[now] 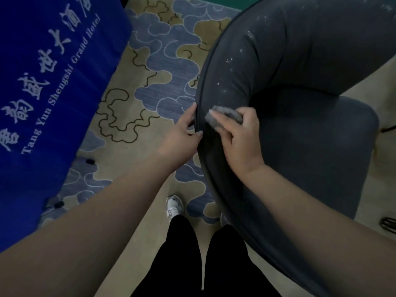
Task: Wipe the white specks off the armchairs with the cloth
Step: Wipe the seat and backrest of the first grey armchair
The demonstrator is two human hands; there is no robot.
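Black trousers [205,264] are seen closest, right below the armchair [300,103], with patterned carpet [150,67] spread to its left. Its padded back rim is steadied by the left hand [182,136], fingers curled over the outer edge. A bunched grey cloth [224,116] is gripped by the right hand [240,142] and pressed on that rim. White specks [229,61] further up aren't reached yet; they could probably get smeared or knocked onto the seat if rubbed too hard.
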